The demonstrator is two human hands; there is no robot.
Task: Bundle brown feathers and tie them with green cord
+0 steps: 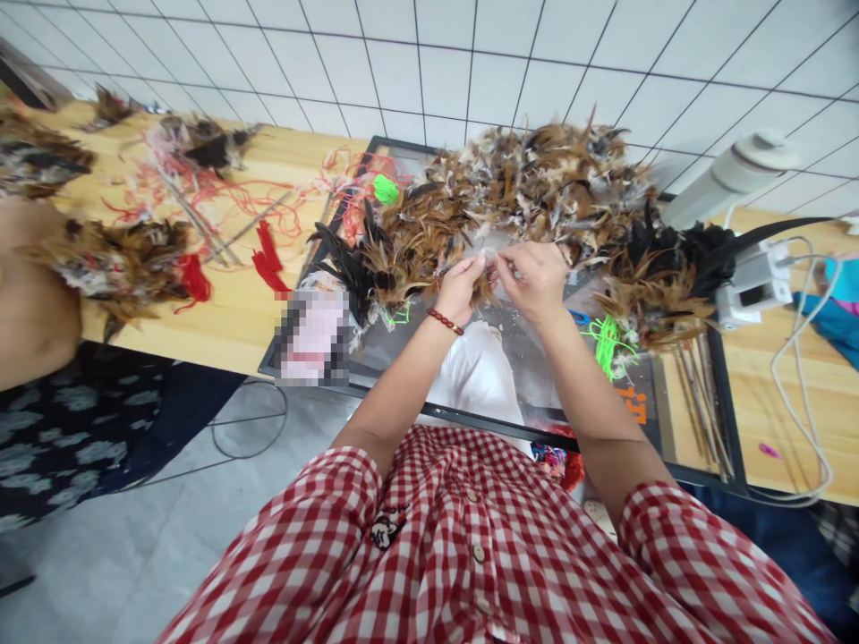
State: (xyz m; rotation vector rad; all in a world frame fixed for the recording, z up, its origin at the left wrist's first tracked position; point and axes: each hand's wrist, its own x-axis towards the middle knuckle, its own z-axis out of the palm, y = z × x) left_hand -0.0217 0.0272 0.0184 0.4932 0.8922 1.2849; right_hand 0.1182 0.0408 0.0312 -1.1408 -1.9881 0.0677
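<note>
White tiles [443, 72] rise behind the wooden desk [221, 326]. Your left hand [462, 289] and right hand [535, 275] nearly meet, each grip pinched on a small, partly hidden feather tuft [483, 288]; from it, a brown feather pile [537, 188] sits at twelve to one o'clock and green string [606, 344] at four o'clock.

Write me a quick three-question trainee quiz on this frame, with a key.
1. Short answer: which wrist wears the beaded bracelet?
2. True or false: the pale cylinder stands to the right of the feather heap.
3. Choose: beyond the left hand and right hand, toward the tiled wall, lies (a) a wicker basket, (b) the feather heap, (c) a folded towel.

Key: 1, left; 2, true; 3, b.
</note>
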